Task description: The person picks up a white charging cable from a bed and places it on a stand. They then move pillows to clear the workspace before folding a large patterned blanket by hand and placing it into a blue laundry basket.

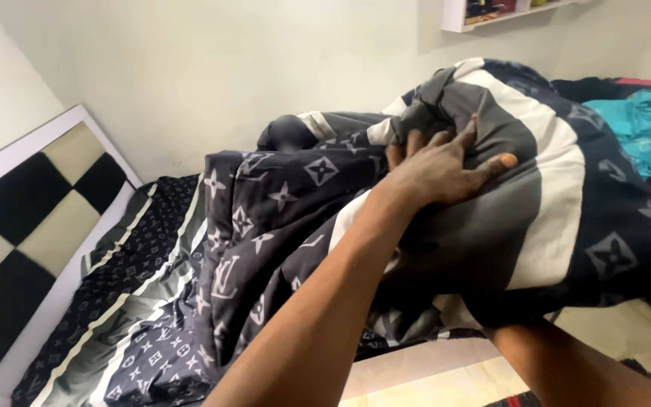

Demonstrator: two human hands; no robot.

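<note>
A bulky dark duvet point(566, 196) with a grey and white star and flower pattern and broad white and grey stripes is bunched up in front of me, over the bed. My left hand point(438, 172) presses into the top of the bundle, fingers dug into the folds and thumb spread to the right. My right forearm point(566, 362) comes up from the lower right and passes under the bundle. That hand is hidden by the fabric. The duvet's other end point(152, 301) trails down onto the bed at the left.
A padded black and beige checked headboard point(24, 234) in a white frame stands at the left. Bare beige mattress point(446, 380) shows below the duvet. Teal cloth point(649, 128) lies at the right. A white wall shelf point(491, 15) hangs above.
</note>
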